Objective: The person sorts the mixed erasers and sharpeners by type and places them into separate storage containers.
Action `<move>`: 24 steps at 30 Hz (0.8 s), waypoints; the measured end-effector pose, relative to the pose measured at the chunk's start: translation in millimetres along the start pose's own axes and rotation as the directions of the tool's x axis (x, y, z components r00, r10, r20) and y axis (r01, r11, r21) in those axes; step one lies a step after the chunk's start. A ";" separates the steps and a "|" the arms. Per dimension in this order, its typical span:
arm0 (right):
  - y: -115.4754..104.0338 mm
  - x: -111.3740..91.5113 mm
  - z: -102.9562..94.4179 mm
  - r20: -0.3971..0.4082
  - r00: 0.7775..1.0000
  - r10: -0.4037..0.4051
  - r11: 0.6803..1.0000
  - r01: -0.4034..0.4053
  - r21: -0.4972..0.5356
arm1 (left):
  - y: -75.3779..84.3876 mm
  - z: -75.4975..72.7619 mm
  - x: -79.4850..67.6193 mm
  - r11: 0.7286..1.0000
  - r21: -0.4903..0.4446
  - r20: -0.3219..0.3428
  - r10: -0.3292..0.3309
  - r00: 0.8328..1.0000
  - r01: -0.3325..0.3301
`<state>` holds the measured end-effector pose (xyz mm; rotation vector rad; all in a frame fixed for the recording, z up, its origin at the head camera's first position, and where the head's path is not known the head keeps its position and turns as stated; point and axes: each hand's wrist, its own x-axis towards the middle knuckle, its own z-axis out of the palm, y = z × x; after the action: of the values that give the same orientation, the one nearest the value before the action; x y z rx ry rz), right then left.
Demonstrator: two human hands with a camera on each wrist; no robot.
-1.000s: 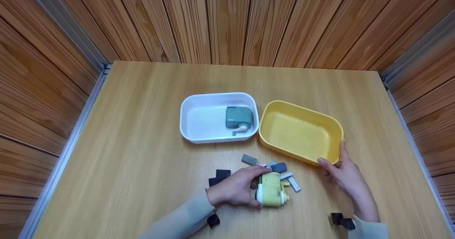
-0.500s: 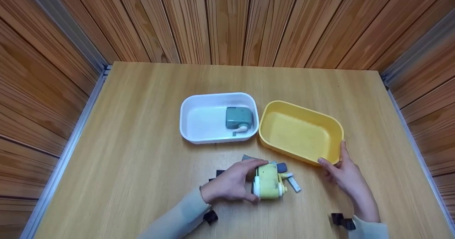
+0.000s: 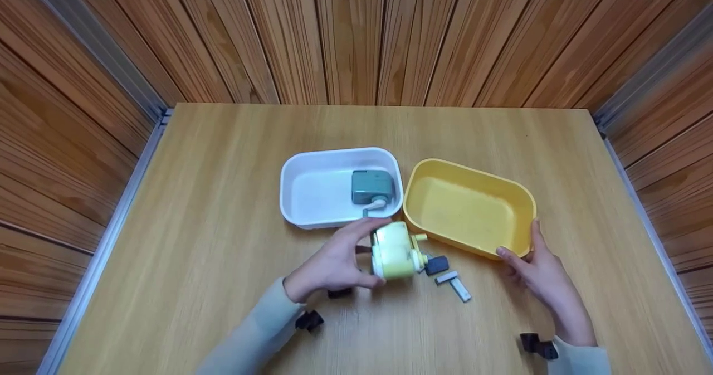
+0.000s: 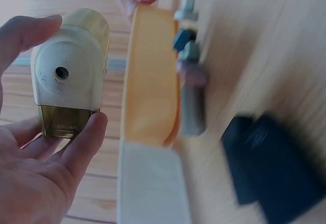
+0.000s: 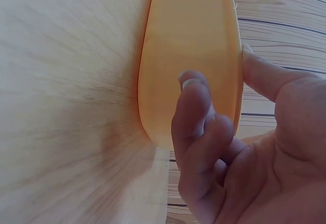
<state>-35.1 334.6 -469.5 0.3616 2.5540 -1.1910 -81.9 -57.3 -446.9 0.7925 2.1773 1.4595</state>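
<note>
A yellow crank sharpener [image 3: 394,252] is held up above the table [image 3: 211,241], in front of the near side of the white tray [image 3: 320,194]. The left hand [image 3: 337,261] clamps it, thumb on one side and fingers on the other; the left wrist view shows its pale face with a round dark hole [image 4: 61,73] and, next to the fingers, a see-through brownish drawer [image 4: 65,120]. The crank [image 3: 419,241] points toward the person's right. Just beside the sharpener, on the table, lie a dark blue block [image 3: 437,265] and two pale sticks, while the left wrist view adds a blurred grey bar [image 4: 193,109] and two dark flat pieces [image 4: 275,168] that overlap. Inside the white tray, at its right end, sits a green crank sharpener [image 3: 370,186]. The yellow tray [image 3: 462,208] stands slantwise right next to the white one, and the right hand [image 3: 543,277] grips its near right corner with thumb and fingers. Wood-patterned panels [image 3: 356,35] rise behind the table.
</note>
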 end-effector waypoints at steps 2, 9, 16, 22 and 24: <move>0.0 -0.2 -0.1 -0.001 1.000 -0.001 1.000 0.001 -0.001 | 1.4 -10.0 -1.0 1.000 0.010 -0.025 0.015 1.000 -0.015; -0.1 -0.3 0.2 -0.007 1.000 -0.007 1.000 0.007 -0.007 | 1.9 -45.3 -0.1 0.991 0.127 -0.134 0.053 0.990 -0.036; -0.9 0.1 0.0 -0.005 1.000 0.008 1.000 -0.008 0.002 | 1.1 -73.0 3.3 0.989 0.149 -0.193 0.050 0.980 -0.021; -1.8 -1.1 0.4 0.004 0.999 0.031 0.999 -0.031 0.010 | 2.1 -90.2 10.3 0.987 0.161 -0.198 0.028 0.980 0.004; -2.1 -1.3 0.3 0.004 1.000 0.031 0.999 -0.031 0.014 | 2.9 -95.2 13.7 0.984 0.180 -0.193 0.020 0.981 0.015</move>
<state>-34.6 332.9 -467.7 0.3999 2.5286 -1.1982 -149.5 -114.2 -408.8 0.7385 2.4841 1.4074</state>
